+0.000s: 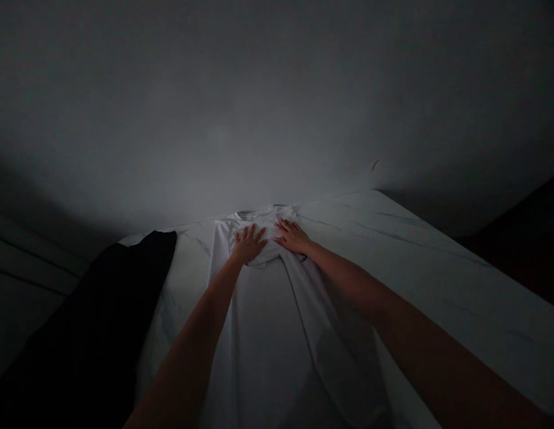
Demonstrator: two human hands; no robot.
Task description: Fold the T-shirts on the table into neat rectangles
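Squarely, the left hand and the right hand were pressed open on a white T-shirt, fingers spread and nothing grasped, so the cloth was held flat against a veined white tabletop. The shirt was placed from six o'clock up toward the centre. At eight o'clock, a black cloth was too dark to make out. The shirt's lower end was cut off by the frame, and its folds were dimly seen.

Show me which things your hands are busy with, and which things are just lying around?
Being handled:
white T-shirt
left hand, flat on it
right hand, flat on it

Just lying there:
black cloth
white veined tabletop
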